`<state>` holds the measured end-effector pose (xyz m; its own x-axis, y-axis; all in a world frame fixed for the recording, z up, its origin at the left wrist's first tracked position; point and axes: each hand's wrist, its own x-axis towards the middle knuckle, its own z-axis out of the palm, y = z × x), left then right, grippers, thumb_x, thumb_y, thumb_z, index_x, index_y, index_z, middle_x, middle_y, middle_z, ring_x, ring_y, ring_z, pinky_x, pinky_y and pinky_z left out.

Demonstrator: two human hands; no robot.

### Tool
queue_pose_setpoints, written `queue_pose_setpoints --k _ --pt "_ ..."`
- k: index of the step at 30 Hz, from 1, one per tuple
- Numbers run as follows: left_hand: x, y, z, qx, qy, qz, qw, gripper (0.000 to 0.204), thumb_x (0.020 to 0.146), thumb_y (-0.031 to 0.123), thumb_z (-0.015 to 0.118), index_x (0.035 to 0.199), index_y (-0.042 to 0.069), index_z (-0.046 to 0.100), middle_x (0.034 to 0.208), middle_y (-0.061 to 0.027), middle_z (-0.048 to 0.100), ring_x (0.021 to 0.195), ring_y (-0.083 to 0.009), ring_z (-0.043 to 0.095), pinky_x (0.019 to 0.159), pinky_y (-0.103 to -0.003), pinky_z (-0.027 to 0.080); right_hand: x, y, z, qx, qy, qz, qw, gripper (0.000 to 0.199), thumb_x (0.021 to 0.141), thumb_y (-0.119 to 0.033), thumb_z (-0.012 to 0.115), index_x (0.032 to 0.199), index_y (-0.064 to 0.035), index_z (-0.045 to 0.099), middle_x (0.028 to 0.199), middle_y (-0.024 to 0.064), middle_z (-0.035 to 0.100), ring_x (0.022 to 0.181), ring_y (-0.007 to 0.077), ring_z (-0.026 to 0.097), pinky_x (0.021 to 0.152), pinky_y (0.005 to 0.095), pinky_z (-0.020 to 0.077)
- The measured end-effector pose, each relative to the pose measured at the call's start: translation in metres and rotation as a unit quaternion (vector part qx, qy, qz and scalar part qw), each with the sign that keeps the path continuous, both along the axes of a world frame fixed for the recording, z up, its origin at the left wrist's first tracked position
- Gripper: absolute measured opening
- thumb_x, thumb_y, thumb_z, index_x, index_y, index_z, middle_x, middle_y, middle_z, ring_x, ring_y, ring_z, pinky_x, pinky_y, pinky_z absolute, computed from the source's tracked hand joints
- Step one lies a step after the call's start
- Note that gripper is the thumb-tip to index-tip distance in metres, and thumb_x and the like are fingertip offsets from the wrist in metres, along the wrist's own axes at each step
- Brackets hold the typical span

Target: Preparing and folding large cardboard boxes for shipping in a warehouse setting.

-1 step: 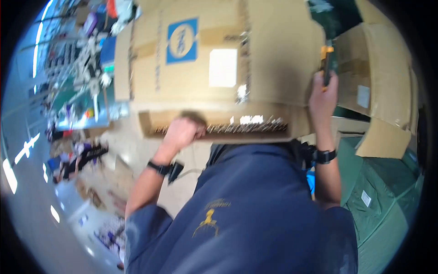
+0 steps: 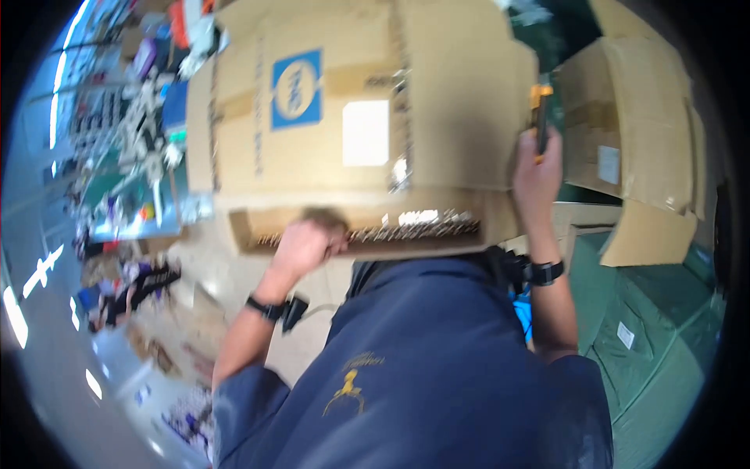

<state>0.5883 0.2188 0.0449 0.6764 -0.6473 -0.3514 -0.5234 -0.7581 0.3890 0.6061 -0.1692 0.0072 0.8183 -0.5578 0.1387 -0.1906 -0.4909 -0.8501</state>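
The big cardboard box (image 2: 461,102) fills the upper middle of the frame, its broad face up, with a blue square mark (image 2: 297,90) and a white label (image 2: 366,133) showing beside a strip of shiny tape (image 2: 401,173). Down at its near side, just above the centre of the frame, a long narrow opening shows a ragged row of corrugated edges (image 2: 426,231) — and that's where the left hand (image 2: 303,248) is, fingers curled in at the left part of the gap. It's blurred there, so whether those fingers pinch cardboard or merely rest on it, I can't tell.

Over to right of centre, the right hand (image 2: 537,184) is wrapped round a slim orange-and-black tool (image 2: 541,117), tip pointing up the frame, right alongside the box's right edge. Black straps circle both wrists, below a dark blue shirt (image 2: 461,352) at bottom centre. Upper right, a second cardboard box (image 2: 652,125) stands with a flap hanging down — and green wrapped bundles (image 2: 664,328) fill the lower right.
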Motion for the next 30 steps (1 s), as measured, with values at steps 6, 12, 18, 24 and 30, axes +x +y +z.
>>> queue_pose_setpoints --k 6,12,18,24,30 --pt "0.04 -0.107 0.103 -0.168 0.009 0.049 0.985 0.015 0.083 0.018 0.078 0.095 0.009 0.077 0.074 -0.0091 0.067 0.066 -0.0277 0.066 0.059 -0.038 0.052 -0.011 0.009 0.006 0.102 0.003 -0.004 0.995 0.038 0.093 -0.011 0.069 0.126 -0.0012 0.053 0.082 0.0051 0.063 0.073 0.0125 0.062 0.067 0.028 0.0512" --pt "0.175 -0.207 0.083 -0.196 -0.104 -0.007 0.975 0.028 0.085 0.019 0.075 0.108 0.003 0.073 0.085 -0.0142 0.068 0.078 -0.028 0.067 0.071 -0.036 0.053 -0.048 0.01 0.008 0.16 0.042 0.005 0.986 0.047 0.087 0.0 0.071 0.13 -0.0004 0.051 0.082 0.0023 0.062 0.073 0.0103 0.06 0.067 0.0273 0.0506" --pt "0.276 -0.272 -0.009 -0.25 -0.082 -0.005 0.965 0.042 0.081 0.038 0.076 0.108 0.006 0.074 0.106 -0.018 0.068 0.104 -0.036 0.064 0.093 -0.045 0.05 -0.067 -0.002 0.014 0.13 0.041 0.057 0.989 0.05 0.086 0.001 0.072 0.132 0.0005 0.051 0.08 0.0026 0.06 0.07 0.0097 0.058 0.066 0.0261 0.049" --pt "0.274 -0.298 -0.028 -0.176 -0.177 0.012 0.968 0.036 0.083 0.041 0.075 0.1 0.01 0.078 0.103 -0.0144 0.07 0.107 -0.0333 0.064 0.091 -0.043 0.049 -0.047 -0.009 0.028 0.023 0.056 -0.062 0.996 0.04 0.095 -0.01 0.064 0.132 0.0011 0.051 0.087 0.0131 0.064 0.074 0.0237 0.063 0.071 0.0349 0.0518" --pt "0.285 -0.331 -0.031 -0.252 0.075 0.013 0.965 0.028 0.087 0.034 0.071 0.096 0.007 0.076 0.089 -0.0125 0.073 0.085 -0.0315 0.069 0.079 -0.041 0.052 0.021 0.005 0.054 0.125 0.094 -0.049 0.986 0.044 0.103 -0.019 0.05 0.142 -0.0013 0.041 0.111 0.0266 0.066 0.096 0.0454 0.066 0.08 0.047 0.0529"
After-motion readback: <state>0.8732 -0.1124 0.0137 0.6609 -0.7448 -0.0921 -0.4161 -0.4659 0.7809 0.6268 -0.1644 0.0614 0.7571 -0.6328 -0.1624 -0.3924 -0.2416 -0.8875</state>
